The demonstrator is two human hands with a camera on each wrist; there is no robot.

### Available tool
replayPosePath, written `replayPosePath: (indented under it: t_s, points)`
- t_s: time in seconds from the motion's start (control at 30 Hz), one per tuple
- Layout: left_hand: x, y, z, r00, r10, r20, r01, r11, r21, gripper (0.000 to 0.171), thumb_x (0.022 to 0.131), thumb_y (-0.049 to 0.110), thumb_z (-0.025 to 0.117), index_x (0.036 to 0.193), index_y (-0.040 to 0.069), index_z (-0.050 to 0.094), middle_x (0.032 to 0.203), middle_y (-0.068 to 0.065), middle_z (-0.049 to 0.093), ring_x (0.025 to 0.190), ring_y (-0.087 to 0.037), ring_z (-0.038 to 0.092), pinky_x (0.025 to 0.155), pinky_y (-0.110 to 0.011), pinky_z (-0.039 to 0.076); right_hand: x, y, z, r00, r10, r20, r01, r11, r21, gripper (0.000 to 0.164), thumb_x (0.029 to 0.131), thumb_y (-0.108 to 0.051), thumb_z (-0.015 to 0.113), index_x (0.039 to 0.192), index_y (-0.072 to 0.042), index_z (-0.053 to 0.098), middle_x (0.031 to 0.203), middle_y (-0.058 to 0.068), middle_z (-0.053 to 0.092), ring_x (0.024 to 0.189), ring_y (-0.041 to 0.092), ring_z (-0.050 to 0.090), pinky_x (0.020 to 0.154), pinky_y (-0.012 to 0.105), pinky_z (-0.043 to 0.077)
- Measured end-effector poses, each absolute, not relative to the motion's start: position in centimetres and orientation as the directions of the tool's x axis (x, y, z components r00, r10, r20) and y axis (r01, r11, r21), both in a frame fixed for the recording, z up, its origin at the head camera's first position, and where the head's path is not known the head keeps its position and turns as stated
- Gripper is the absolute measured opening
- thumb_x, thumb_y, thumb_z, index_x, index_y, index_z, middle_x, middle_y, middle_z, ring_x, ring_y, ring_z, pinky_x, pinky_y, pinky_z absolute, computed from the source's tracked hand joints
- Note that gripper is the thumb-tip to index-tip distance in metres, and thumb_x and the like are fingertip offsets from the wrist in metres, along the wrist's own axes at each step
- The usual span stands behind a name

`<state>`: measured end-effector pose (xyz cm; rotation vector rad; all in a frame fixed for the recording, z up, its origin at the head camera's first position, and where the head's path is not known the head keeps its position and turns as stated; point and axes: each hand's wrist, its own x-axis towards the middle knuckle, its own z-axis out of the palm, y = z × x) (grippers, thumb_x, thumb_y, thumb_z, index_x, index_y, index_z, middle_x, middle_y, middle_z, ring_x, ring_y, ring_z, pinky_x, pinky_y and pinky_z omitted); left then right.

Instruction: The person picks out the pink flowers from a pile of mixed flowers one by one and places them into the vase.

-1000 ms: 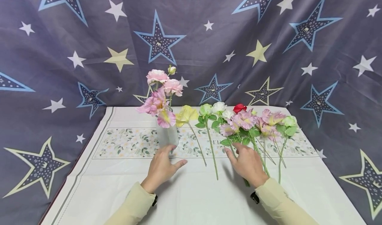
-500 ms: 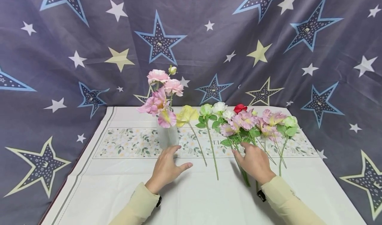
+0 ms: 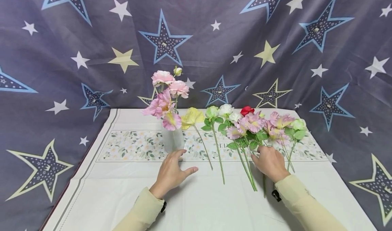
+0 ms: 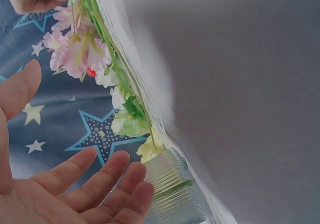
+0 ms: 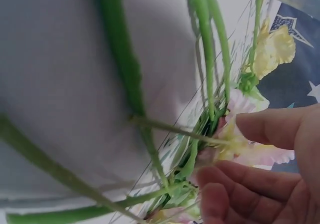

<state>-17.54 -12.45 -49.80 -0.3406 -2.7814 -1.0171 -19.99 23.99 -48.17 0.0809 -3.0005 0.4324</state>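
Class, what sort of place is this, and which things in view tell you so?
Probably a small indoor set or craft corner: star-patterned fabric hangs behind a white tablecloth, on which loose flowers lie beside an upright vase.

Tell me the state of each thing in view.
Tablecloth: spread, creased
Vase: upright, holding pink flowers
Yellow flower: lying
Green flowers: lying
White flowers: lying
Red flower: lying
Lilac flowers: lying clustered
Left hand: thumb and fingers apart
Right hand: thumb and fingers apart
Starred curtain: hanging, wrinkled
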Motion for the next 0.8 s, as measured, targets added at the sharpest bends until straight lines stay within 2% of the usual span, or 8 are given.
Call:
replayPosePath:
  t_s: [0.07, 0.17, 0.3, 0.5, 0.67, 0.8]
  points:
    - [-17.52, -12.48, -49.81, -0.961, 0.156, 0.228, 0.267, 0.743, 0.614, 0.079, 0.077, 0.046, 0.089, 0.138, 0.004, 0.060, 0.136, -0.016, 0.062, 0.126, -0.039, 0.057, 0.103, -0.056, 0.046, -20.20, 24.26, -48.26, -0.995, -0.033, 0.093, -0.058, 0.960, -0.274, 0.025, 0.091, -0.026, 0.073, 0.076, -0.007, 0.066, 0.066, 0.009, 0.062, 0.051, 0.021, 0.050, 0.047, 0.037, 0.041]
    - [-17.48, -12.48, -49.76, -0.961, 0.155, 0.228, 0.266, 0.739, 0.619, 0.079, 0.077, 0.046, 0.089, 0.137, 0.004, 0.061, 0.135, -0.015, 0.063, 0.126, -0.039, 0.057, 0.103, -0.056, 0.047, -20.44, 24.43, -48.42, -0.996, -0.037, 0.078, -0.056, 0.962, -0.266, 0.028, 0.088, -0.021, 0.075, 0.066, -0.011, 0.061, 0.063, 0.006, 0.061, 0.051, 0.021, 0.051, 0.046, 0.038, 0.043]
    - [-17.41, -12.51, -49.71, -0.962, 0.156, 0.224, 0.265, 0.737, 0.622, 0.079, 0.077, 0.046, 0.089, 0.137, 0.004, 0.061, 0.135, -0.015, 0.063, 0.126, -0.038, 0.057, 0.103, -0.056, 0.046, -20.58, 24.48, -48.64, -0.997, -0.044, 0.057, -0.057, 0.968, -0.244, 0.026, 0.085, -0.013, 0.072, 0.061, -0.012, 0.062, 0.065, 0.009, 0.066, 0.050, 0.022, 0.054, 0.047, 0.041, 0.046]
    - [-17.39, -12.56, -49.70, -0.962, 0.158, 0.222, 0.265, 0.733, 0.626, 0.079, 0.077, 0.045, 0.089, 0.138, 0.003, 0.060, 0.135, -0.015, 0.062, 0.126, -0.038, 0.057, 0.103, -0.056, 0.046, -20.47, 24.37, -48.86, -0.999, -0.040, 0.032, -0.047, 0.972, -0.230, 0.030, 0.085, -0.009, 0.067, 0.057, -0.012, 0.057, 0.065, 0.013, 0.065, 0.051, 0.023, 0.055, 0.048, 0.043, 0.048]
    - [-17.39, -12.57, -49.75, -0.961, 0.155, 0.227, 0.266, 0.734, 0.625, 0.079, 0.077, 0.044, 0.090, 0.138, 0.003, 0.060, 0.136, -0.016, 0.062, 0.126, -0.039, 0.056, 0.103, -0.057, 0.046, -20.38, 24.18, -48.95, -0.997, -0.044, 0.056, -0.057, 0.968, -0.246, 0.034, 0.085, -0.007, 0.067, 0.055, -0.012, 0.053, 0.064, 0.012, 0.064, 0.050, 0.022, 0.053, 0.047, 0.042, 0.048]
    - [-17.36, -12.63, -49.84, -0.963, 0.153, 0.223, 0.262, 0.737, 0.624, 0.079, 0.077, 0.044, 0.090, 0.138, 0.003, 0.060, 0.136, -0.016, 0.062, 0.127, -0.040, 0.056, 0.104, -0.057, 0.046, -20.36, 23.97, -48.87, -0.992, -0.059, 0.108, -0.087, 0.958, -0.275, 0.036, 0.084, -0.001, 0.061, 0.053, -0.012, 0.047, 0.060, 0.010, 0.061, 0.047, 0.021, 0.050, 0.046, 0.039, 0.045]
